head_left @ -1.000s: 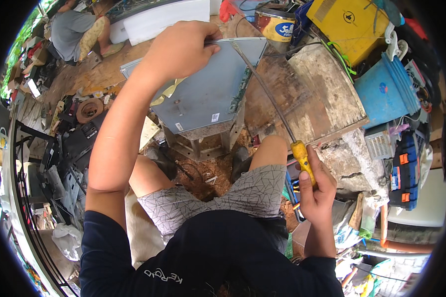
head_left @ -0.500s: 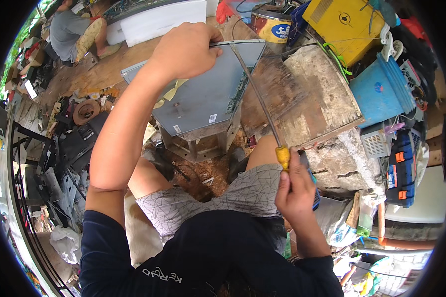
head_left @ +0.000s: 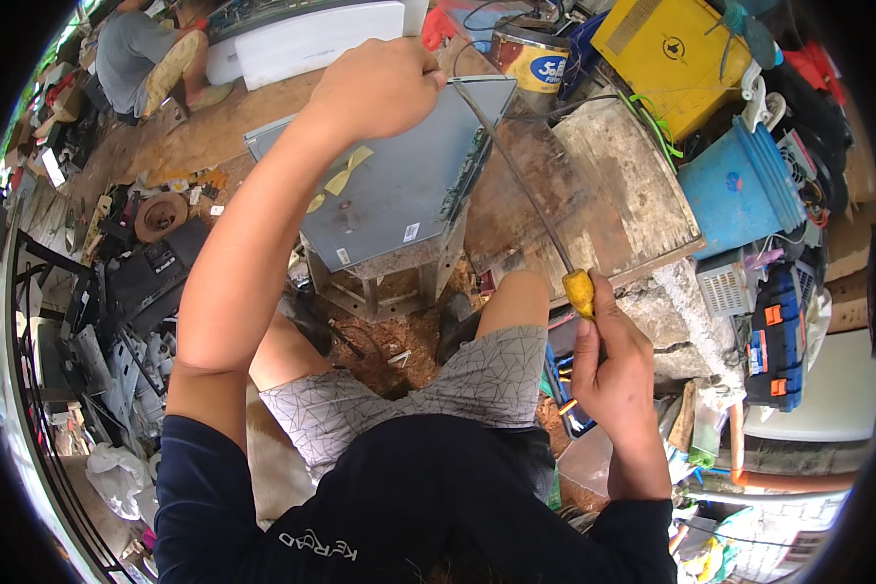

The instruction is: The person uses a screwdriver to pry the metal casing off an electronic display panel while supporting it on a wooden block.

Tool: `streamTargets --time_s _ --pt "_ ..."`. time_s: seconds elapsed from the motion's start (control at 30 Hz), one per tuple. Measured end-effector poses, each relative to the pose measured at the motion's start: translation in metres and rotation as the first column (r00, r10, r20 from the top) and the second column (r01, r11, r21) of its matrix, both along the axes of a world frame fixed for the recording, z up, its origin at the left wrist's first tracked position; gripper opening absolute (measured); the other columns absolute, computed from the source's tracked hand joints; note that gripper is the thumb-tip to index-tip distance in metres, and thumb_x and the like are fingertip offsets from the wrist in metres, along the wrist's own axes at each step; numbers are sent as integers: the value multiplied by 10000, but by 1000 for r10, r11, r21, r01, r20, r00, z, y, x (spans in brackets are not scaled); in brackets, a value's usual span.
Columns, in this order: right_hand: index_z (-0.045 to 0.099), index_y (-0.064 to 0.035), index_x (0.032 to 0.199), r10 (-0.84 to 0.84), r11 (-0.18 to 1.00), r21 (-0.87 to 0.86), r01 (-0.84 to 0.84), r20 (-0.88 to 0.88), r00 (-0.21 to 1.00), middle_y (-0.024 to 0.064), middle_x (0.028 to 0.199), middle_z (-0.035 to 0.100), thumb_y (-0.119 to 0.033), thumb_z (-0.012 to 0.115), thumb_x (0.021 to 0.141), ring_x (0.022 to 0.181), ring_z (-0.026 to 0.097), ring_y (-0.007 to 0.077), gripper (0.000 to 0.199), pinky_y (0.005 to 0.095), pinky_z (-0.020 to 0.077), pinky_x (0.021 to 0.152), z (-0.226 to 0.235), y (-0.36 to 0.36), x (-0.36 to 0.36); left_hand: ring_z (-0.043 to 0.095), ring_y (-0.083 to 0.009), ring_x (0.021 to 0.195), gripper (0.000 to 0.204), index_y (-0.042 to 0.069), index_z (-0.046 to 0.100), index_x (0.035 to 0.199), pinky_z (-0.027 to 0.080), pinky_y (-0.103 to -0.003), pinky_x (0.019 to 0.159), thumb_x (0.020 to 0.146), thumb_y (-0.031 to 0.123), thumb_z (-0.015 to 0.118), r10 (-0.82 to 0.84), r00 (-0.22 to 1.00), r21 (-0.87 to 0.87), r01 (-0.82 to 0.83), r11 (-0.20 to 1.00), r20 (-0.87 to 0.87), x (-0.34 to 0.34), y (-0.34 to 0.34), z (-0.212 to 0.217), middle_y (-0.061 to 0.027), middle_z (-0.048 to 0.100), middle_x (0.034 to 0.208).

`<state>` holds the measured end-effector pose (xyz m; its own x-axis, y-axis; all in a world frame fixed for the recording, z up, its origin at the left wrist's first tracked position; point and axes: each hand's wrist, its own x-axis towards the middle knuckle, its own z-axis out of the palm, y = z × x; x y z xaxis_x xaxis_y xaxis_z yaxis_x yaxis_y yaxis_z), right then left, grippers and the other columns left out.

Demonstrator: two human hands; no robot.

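Note:
My right hand (head_left: 616, 355) is wrapped round the yellow handle of a long screwdriver (head_left: 578, 290). Its thin metal shaft slants up and left, and the tip meets the far edge of a flat grey panel (head_left: 375, 219). My left hand (head_left: 384, 92) is closed at that same far edge, just left of the tip. What its curled fingers grip, if anything, is hidden. A yellowish strip of tape hangs on the panel's left part, and a green circuit board shows along its right side. The panel rests on a small stool (head_left: 370, 292) in front of my knees.
Right of the panel lies a worn wooden board (head_left: 633, 185). Beyond it are a paint can (head_left: 533, 60), a yellow case (head_left: 676, 58), a blue bucket (head_left: 745, 185) and a toolbox (head_left: 777, 341). Scrap parts (head_left: 156, 263) pile up at left. Another person (head_left: 136, 63) crouches at far left.
My right hand has moved right and slightly nearer, swinging the screwdriver's handle outward while its tip stays at the panel edge. My left hand has shifted slightly right and up.

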<state>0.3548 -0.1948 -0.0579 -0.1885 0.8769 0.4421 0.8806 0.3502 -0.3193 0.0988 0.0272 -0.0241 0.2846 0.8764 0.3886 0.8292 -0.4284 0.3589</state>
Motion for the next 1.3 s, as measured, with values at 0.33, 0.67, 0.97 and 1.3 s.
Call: streamTargets --time_s 0.33,0.67,0.97,1.3 --pt "510 34 1329 -14 999 43 12 53 998 212 861 643 -58 585 876 669 645 371 468 418 533 612 -8 1 1 663 -394 930 291 93 722 1048 513 -466 862 890 267 551 79 997 -31 -79 996 4 4 -8 2 -211 698 953" --pt "541 48 1276 -49 970 -232 75 119 992 264 797 635 -68 590 880 669 640 400 416 445 508 626 70 2 3 662 -399 850 293 36 729 1000 514 -456 826 901 253 559 73 997 78 -74 994 11 7 -12 -5 -217 692 850" --pt "604 -38 1232 -127 914 -320 249 358 925 34 703 561 -215 578 961 547 519 100 325 232 413 502 218 54 -20 664 -395 898 283 87 729 1018 513 -464 853 894 275 557 82 997 37 -82 996 14 3 -5 2 -204 700 902" --pt "525 9 1343 -26 982 -186 22 -20 999 262 1103 654 -6 581 869 951 678 353 477 366 502 864 66 -14 29 671 -379 860 296 82 731 1033 519 -457 824 905 286 559 119 993 81 -119 990 9 9 -7 -6 -197 703 860"
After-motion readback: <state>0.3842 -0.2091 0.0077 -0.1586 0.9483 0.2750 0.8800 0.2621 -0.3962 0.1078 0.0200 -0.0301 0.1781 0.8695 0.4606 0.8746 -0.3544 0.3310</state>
